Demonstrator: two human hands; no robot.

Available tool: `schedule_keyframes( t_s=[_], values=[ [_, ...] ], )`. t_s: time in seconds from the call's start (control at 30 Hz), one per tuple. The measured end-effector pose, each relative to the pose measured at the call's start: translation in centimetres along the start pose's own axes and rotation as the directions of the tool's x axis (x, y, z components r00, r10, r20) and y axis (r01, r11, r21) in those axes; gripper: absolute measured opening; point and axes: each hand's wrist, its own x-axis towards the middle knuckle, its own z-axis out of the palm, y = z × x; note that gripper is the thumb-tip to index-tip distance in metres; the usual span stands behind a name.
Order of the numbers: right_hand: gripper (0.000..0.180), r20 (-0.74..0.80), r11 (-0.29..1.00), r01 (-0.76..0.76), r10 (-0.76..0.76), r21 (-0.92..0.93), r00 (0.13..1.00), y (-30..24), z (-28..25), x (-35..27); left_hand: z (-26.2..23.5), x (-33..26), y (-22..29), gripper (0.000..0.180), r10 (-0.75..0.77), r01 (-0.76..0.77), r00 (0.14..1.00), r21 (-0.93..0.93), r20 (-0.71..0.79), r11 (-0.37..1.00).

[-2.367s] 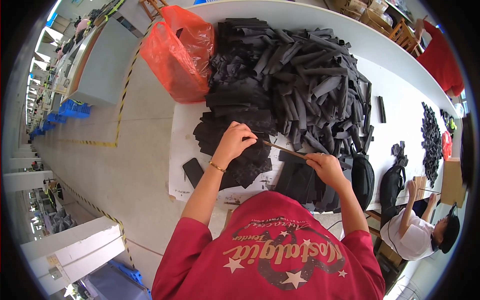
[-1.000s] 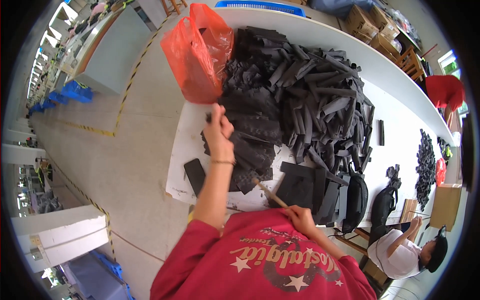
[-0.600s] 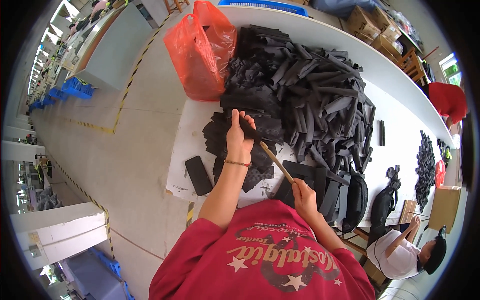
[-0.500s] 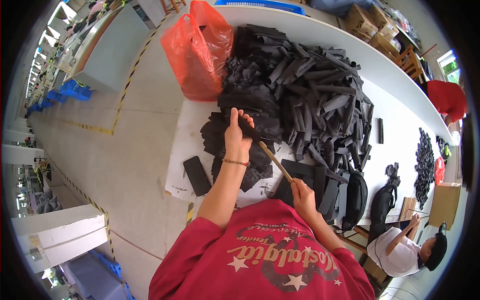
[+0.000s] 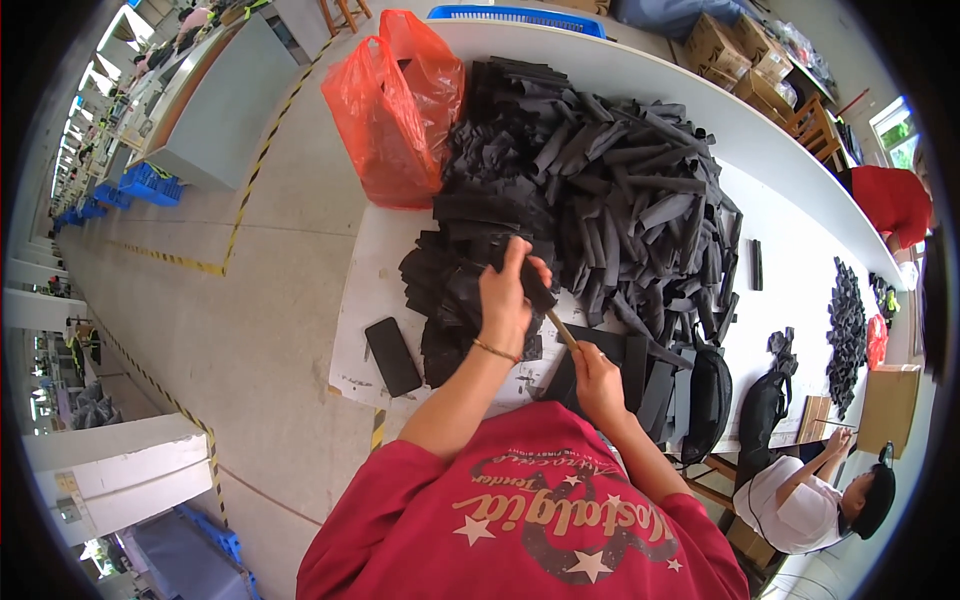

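Black phone [image 5: 394, 357] on white table [image 5: 380, 275]

A factory workshop, shown by striped floor tape [image 5: 200, 266], heaped black strips [image 5: 640, 200] and, blurry far left, probably rows of workstations [image 5: 112, 128].

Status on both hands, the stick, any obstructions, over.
Left hand holding black piece. Right hand gripping wooden stick, far end at the piece. Phone left of both hands, not between them.
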Motion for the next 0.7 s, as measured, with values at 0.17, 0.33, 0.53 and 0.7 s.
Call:
schedule_keyframes(
  t_s=[0.17, 0.33, 0.53, 0.7],
  values=[
    [0.013, -0.117, 0.987, -0.024, 0.043, 0.156, 0.992, -1.5, 3.3, 3.9, 0.0, -3.4, -3.3, 0.028, -0.018, 0.014, 0.996, 0.041, 0.084, 0.999],
    [0.010, -0.097, 0.973, -0.078, 0.101, 0.216, 0.990, -2.1, 4.5, 1.9, -0.7, -2.4, -1.2, 0.030, 0.020, -0.021, 0.998, 0.009, 0.051, 1.000],
    [0.010, -0.087, 0.980, -0.090, 0.106, 0.178, 0.990, -1.7, 4.1, 0.9, -0.5, -2.2, -1.4, 0.031, 0.027, -0.027, 0.999, -0.004, 0.021, 1.000],
    [0.008, 0.051, 0.991, -0.075, 0.070, 0.112, 0.996, -0.3, 2.7, -2.5, -2.1, 0.3, 0.1, 0.030, 0.056, -0.052, 0.996, 0.057, -0.072, 0.997]
  ],
)
